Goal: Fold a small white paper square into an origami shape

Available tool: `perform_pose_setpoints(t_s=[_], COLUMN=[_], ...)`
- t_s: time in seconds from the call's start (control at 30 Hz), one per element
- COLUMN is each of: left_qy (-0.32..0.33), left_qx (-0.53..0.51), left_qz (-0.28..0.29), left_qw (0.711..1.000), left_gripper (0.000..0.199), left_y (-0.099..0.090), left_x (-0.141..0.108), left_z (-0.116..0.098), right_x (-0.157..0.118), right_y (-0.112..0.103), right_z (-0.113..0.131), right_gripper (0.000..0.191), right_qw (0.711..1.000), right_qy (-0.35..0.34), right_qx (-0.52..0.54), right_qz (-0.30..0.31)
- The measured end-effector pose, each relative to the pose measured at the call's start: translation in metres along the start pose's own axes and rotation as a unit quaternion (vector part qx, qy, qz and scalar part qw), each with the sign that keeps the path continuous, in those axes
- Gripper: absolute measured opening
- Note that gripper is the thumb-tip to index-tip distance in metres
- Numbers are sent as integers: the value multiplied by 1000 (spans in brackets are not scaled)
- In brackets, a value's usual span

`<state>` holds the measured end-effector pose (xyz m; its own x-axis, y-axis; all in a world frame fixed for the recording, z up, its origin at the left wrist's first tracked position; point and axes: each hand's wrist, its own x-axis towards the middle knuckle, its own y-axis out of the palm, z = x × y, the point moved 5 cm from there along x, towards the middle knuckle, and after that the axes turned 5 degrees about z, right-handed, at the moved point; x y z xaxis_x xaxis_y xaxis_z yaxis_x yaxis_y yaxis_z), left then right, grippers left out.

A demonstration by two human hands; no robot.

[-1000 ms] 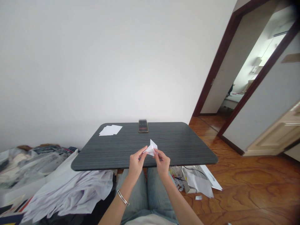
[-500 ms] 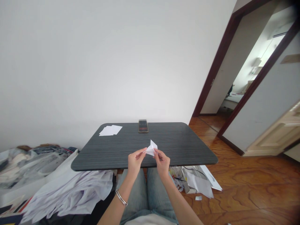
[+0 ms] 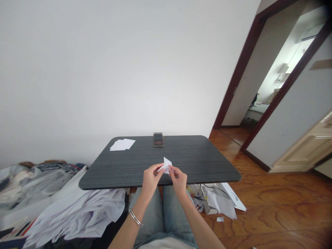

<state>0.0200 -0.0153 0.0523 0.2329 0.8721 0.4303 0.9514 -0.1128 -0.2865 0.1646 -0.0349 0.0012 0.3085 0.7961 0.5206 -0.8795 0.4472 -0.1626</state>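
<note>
One folded white paper (image 3: 167, 162) is pinched in the fingertips of the left hand (image 3: 149, 177) and the right hand (image 3: 180, 179), over the near half of the dark wood-grain table (image 3: 197, 155); I see white sheets (image 3: 121, 144) at its far left.

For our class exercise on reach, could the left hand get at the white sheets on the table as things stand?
Likely yes, if freed: the left hand pinches the folded paper, but nothing visible stands between that hand and the white sheets.
</note>
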Motion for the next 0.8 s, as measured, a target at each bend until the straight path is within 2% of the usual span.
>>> perform_pose_setpoints(t_s=[0.2,0.37,0.5,0.67,0.8], left_qy=[34,49,71,96,95], left_qx=[150,229,176,48,37], left_qz=[-23,-25,-4,83,127], left_qw=[988,972,982,991,987], left_gripper=[18,20,20,40,42], left_y=[2,8,11,9,0], left_x=[1,-1,-1,-1,0], left_z=[-7,-12,-14,-8,-4], right_x=[2,4,5,10,14], right_y=[2,4,6,6,7], right_z=[4,3,-2,-4,-1], right_gripper=[24,27,27,28,32], right_qw=[1000,999,997,987,976], right_qy=[3,29,63,102,130], right_qx=[-9,15,50,120,159], right_qz=[25,14,22,34,74])
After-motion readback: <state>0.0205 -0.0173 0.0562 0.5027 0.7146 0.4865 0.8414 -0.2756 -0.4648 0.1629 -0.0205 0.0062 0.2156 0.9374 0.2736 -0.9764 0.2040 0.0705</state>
